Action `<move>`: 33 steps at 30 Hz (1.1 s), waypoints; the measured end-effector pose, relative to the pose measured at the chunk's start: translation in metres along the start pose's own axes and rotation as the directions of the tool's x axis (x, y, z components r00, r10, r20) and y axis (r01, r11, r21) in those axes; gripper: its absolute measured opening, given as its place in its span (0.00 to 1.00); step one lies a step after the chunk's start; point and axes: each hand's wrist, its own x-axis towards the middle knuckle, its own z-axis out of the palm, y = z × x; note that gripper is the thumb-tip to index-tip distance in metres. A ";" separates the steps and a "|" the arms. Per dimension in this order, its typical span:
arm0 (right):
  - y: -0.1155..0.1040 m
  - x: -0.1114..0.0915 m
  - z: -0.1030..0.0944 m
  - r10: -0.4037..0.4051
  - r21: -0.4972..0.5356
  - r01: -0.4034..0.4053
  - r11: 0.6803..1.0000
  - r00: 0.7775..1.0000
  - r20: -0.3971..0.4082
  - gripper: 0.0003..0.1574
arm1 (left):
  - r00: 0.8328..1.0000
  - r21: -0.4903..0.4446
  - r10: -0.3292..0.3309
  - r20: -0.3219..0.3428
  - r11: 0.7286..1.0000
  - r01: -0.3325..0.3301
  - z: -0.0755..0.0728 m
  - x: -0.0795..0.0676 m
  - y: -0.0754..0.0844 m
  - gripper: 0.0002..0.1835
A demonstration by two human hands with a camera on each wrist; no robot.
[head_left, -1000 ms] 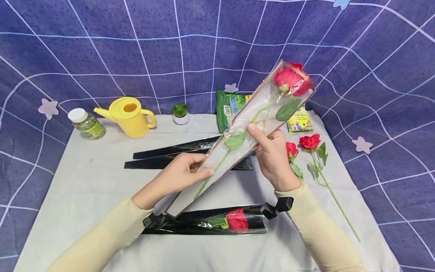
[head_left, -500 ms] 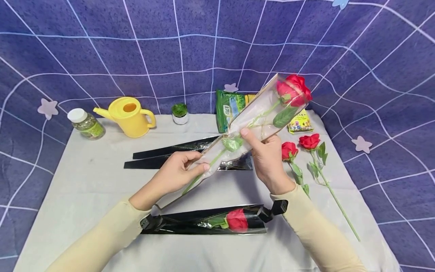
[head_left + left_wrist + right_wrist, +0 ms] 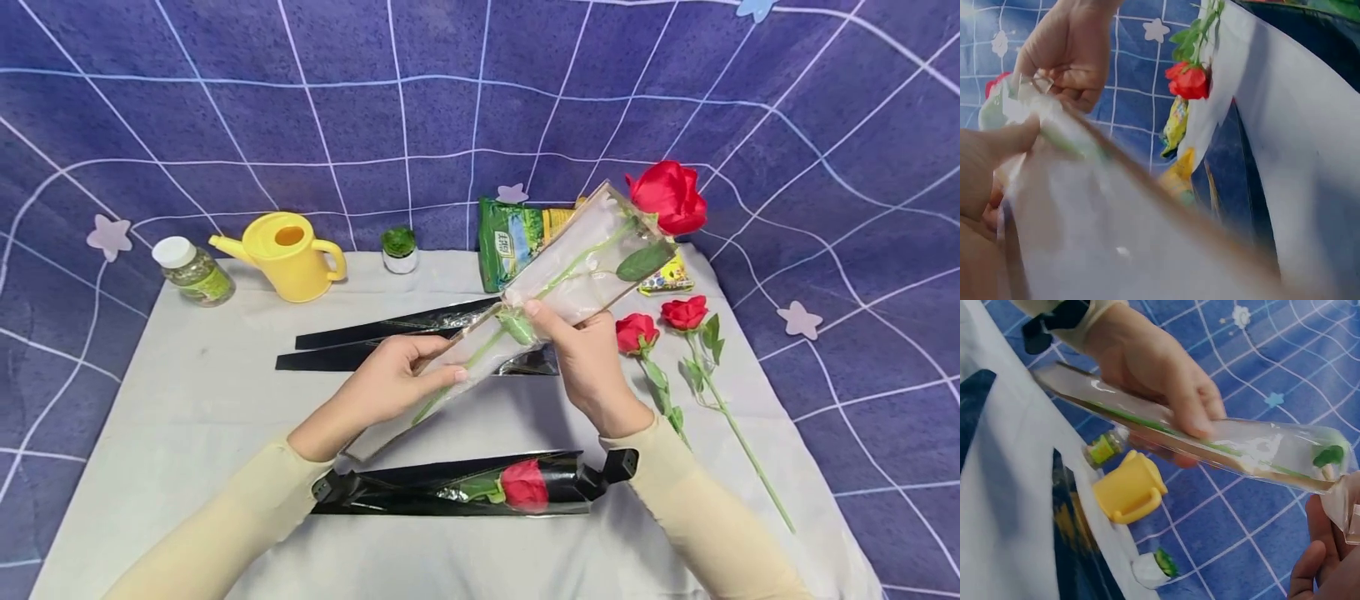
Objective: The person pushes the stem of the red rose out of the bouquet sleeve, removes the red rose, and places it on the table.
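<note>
A red artificial rose (image 3: 669, 197) slants up to the right in the head view, its bloom beyond the open top of a clear-and-white flower sleeve (image 3: 596, 293) with gold edging. Its stem and leaves show through the plastic. My left hand (image 3: 390, 375) pinches the sleeve's lower part, thumb on top. Higher up, at the narrow middle, my right hand (image 3: 596, 362) grips the sleeve with its thumb across the front. The left wrist view shows the sleeve (image 3: 1122, 231) close up and blurred; in the right wrist view, the left hand (image 3: 1160, 375) holds the narrow end.
A rose in a black sleeve (image 3: 420, 492) lies in front. Black sleeves (image 3: 330, 360) lie behind the hands. Loose roses (image 3: 684, 314) are on the right. Along the back stand a jar (image 3: 197, 275), yellow watering can (image 3: 296, 271), potted plant (image 3: 399, 252) and green packet (image 3: 498, 246).
The rose's bloom, inside the sleeve a second ago, now stands out past its upper edge. The sleeve and both hands have shifted slightly down and left.
</note>
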 end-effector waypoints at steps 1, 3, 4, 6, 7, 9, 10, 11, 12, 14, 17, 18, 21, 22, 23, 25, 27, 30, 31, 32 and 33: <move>-0.002 0.002 -0.001 -0.003 0.002 0.003 1.000 1.000 0.002 0.21 | 1.000 0.003 0.003 0.016 1.000 -0.003 -0.001 -0.001 -0.001 0.09; -0.007 0.005 -0.003 -0.011 0.007 0.011 1.000 1.000 0.008 0.24 | 0.999 0.010 0.014 0.041 1.000 -0.014 -0.004 -0.002 -0.002 0.09; -0.009 0.007 -0.004 -0.019 0.008 0.019 1.000 1.000 0.009 0.26 | 0.999 0.013 0.016 0.050 1.000 -0.017 -0.005 -0.002 -0.003 0.10; -0.015 0.012 -0.007 -0.035 0.035 0.034 0.999 0.999 0.007 0.29 | 0.998 0.019 0.019 0.062 1.000 -0.021 -0.007 -0.002 -0.004 0.12; -0.017 0.014 -0.007 -0.043 0.048 0.043 0.998 0.999 0.003 0.30 | 0.998 0.026 0.020 0.067 0.999 -0.022 -0.008 -0.002 -0.005 0.14; -0.022 0.017 -0.009 -0.051 0.090 0.052 0.995 0.999 -0.004 0.30 | 0.997 0.029 0.019 0.076 0.999 -0.021 -0.010 -0.002 -0.004 0.16; -0.024 0.017 -0.009 -0.050 0.111 0.051 0.993 0.999 -0.007 0.31 | 0.997 0.032 0.017 0.078 0.999 -0.019 -0.010 -0.001 -0.004 0.18; -0.025 0.018 -0.009 -0.046 0.125 0.046 0.991 0.999 -0.007 0.31 | 0.997 0.035 0.017 0.077 0.999 -0.020 -0.011 -0.001 -0.004 0.18; -0.026 0.018 -0.009 -0.042 0.133 0.043 0.990 0.999 -0.007 0.31 | 0.997 0.034 0.017 0.077 0.999 -0.020 -0.011 -0.001 -0.003 0.18; -0.026 0.018 -0.009 -0.021 0.149 0.022 0.989 1.000 -0.003 0.31 | 0.997 0.025 0.022 0.080 0.999 -0.024 -0.012 -0.001 -0.001 0.16; -0.023 0.016 -0.008 0.010 0.160 -0.007 0.987 1.000 -0.016 0.28 | 0.997 0.027 0.020 0.080 0.999 -0.022 -0.012 -0.001 0.000 0.12; -0.022 0.016 -0.008 0.015 0.161 -0.011 0.987 1.000 -0.020 0.27 | 0.997 0.031 0.019 0.078 0.999 -0.022 -0.012 -0.001 0.000 0.11; -0.018 0.016 -0.007 0.009 0.161 -0.003 0.987 0.999 -0.036 0.26 | 0.998 0.040 0.023 0.061 0.999 -0.026 -0.010 -0.001 -0.001 0.10; -0.016 0.016 -0.006 0.002 0.163 0.005 0.987 0.999 -0.040 0.25 | 0.998 0.040 0.027 0.054 0.999 -0.029 -0.009 0.000 -0.001 0.11; -0.015 0.015 -0.006 -0.010 0.158 0.017 0.987 0.999 -0.045 0.25 | 0.998 0.040 0.033 0.048 0.999 -0.035 -0.008 0.000 -0.001 0.13; -0.011 0.014 -0.004 -0.032 0.150 0.039 0.988 0.998 -0.048 0.25 | 0.998 0.038 0.043 0.036 0.998 -0.045 -0.006 0.000 -0.001 0.16; -0.008 0.013 -0.003 -0.043 0.121 0.048 0.992 0.998 -0.043 0.25 | 0.999 0.028 0.049 0.021 0.998 -0.049 -0.004 0.000 -0.001 0.19; -0.003 0.009 -0.001 -0.015 0.056 0.016 0.998 1.000 -0.011 0.23 | 0.999 0.011 0.051 -0.004 0.999 -0.051 -0.001 0.001 -0.001 0.19; -0.002 0.007 -0.001 0.003 0.035 -0.003 0.999 1.000 0.004 0.23 | 0.999 0.005 0.050 -0.010 0.999 -0.050 0.000 0.001 -0.001 0.18; -0.001 0.005 -0.001 0.026 0.014 -0.026 1.000 1.000 0.017 0.22 | 0.999 -0.002 0.050 -0.014 0.999 -0.050 0.000 0.002 -0.001 0.17; -0.001 0.004 0.000 0.048 -0.003 -0.048 0.999 0.998 0.031 0.21 | 0.999 -0.007 0.048 -0.016 0.999 -0.048 0.001 0.002 -0.002 0.15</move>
